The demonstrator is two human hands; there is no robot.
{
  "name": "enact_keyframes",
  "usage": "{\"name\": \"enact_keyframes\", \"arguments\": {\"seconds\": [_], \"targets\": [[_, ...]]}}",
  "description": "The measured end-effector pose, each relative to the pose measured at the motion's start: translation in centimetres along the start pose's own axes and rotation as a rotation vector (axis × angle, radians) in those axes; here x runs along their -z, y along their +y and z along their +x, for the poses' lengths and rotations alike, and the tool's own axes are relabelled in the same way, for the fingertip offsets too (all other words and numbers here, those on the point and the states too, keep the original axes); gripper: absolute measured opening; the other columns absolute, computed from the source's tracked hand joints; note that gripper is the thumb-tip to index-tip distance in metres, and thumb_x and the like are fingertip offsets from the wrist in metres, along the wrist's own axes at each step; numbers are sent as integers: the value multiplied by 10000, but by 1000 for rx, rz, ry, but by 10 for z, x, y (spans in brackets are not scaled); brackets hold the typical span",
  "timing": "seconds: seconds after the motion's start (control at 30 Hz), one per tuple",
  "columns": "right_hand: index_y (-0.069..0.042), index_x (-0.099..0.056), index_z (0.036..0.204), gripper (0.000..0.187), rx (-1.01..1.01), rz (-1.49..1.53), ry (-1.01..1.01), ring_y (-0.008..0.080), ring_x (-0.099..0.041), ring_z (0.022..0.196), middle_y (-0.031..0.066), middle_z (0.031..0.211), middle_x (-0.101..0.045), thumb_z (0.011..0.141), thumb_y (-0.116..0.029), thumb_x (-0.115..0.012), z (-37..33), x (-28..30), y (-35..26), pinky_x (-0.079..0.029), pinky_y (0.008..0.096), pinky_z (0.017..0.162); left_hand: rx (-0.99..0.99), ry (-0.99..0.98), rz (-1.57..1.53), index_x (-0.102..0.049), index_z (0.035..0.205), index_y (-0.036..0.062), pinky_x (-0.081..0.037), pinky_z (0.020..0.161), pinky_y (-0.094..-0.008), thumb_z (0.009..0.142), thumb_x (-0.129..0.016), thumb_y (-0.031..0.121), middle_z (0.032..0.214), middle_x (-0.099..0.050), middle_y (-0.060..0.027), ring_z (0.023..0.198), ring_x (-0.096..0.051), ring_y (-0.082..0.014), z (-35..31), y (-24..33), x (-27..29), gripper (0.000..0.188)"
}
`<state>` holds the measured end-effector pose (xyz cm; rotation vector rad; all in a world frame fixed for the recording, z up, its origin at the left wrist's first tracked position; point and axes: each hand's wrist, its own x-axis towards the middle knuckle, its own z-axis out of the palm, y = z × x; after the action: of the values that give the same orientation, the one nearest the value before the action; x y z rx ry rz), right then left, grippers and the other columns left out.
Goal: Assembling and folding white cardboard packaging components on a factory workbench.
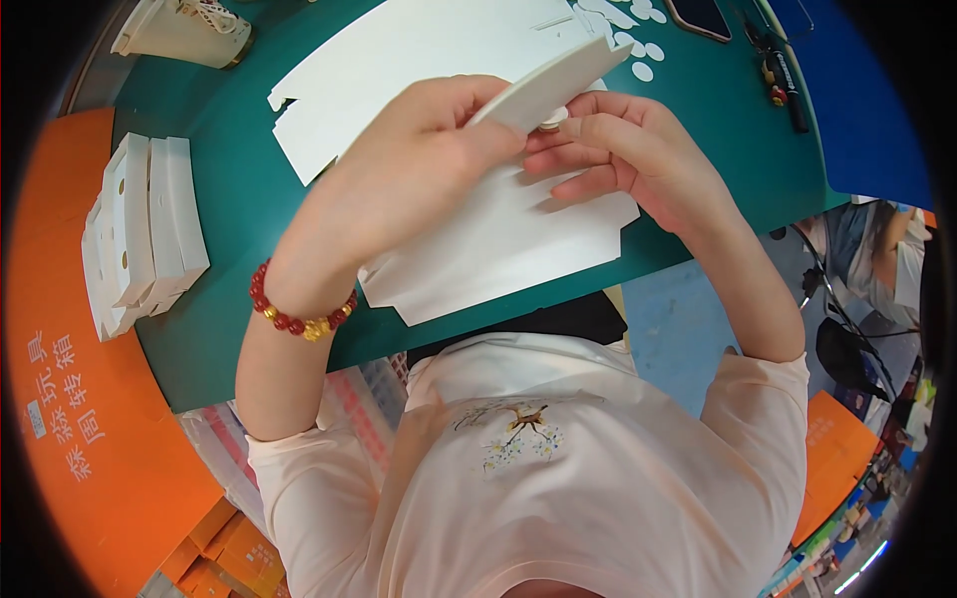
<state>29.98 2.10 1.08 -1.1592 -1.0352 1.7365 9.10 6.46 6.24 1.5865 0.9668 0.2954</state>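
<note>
Green tabletop point(743, 149), orange box point(60, 219) to its left, blue surface point(862, 100) to its right; 1 paper cup point(189, 32) at far left. White card point(488, 244) lies near the front edge, left hand point(414, 149) clamped on its raised part, right hand point(653, 159) pinching a small white disc point(551, 121).

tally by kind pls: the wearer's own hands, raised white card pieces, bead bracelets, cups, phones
Own hands: 2, left hand and right hand
Raised white card: 1, gripped by the left hand
Bead bracelet: 1
Cup: 1
Phone: 1, cut by the picture's edge
Total: 6
</note>
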Motion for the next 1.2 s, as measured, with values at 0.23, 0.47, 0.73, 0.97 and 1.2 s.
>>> {"name": "enact_keyframes", "arguments": {"seconds": [0.23, 0.47, 0.73, 0.97, 1.2], "targets": [[64, -585, 1197, 404, -25, 22, 10, 263, -711, 1003, 197, 1131, -671, 963, -260, -525, 4, 0, -3, -628, 342, 732, 68, -26, 4, -619, 1252, -2, -441, 870, -239, 914, -596, 231, 1035, -674, -39, 936, -592, -97, 5, 4, 6, 411], [72, -575, 1214, 375, -42, 61, 11, 257, -713, 991, 196, 1119, -672, 964, -199, -507, 3, 3, -3, -633, 342, 707, -99, 117, 63, -603, 1137, 7, -463, 833, -278, 878, -572, 165, 1044, -647, -71, 898, -588, -156, 1, -6, -7, 305], [78, -522, 1264, 398, -61, 36, 89, 292, -720, 913, 187, 1142, -654, 916, -105, -584, -5, -3, 1, -636, 339, 649, -626, 602, 930, -658, 1087, 21, -536, 648, -319, 716, -659, -73, 1007, -683, -82, 849, -645, -234, -28, -25, -61, 383], [32, -525, 1288, 426, 9, -63, 154, 292, -729, 845, 174, 1129, -657, 894, -88, -632, -11, -7, 5, -633, 343, 660, -695, 746, 1083, -689, 1084, 19, -519, 571, -274, 695, -658, -61, 1016, -696, -62, 796, -649, -211, -25, -37, -72, 398], [-3, -562, 1277, 416, 156, -219, 150, 195, -649, 1029, 121, 1158, -653, 886, -103, -662, -9, 8, 22, -562, 333, 824, -739, 776, 1174, -665, 1083, -11, -456, 564, -235, 710, -684, 13, 1049, -685, -129, 834, -610, -208, -22, -47, -74, 374]]}}
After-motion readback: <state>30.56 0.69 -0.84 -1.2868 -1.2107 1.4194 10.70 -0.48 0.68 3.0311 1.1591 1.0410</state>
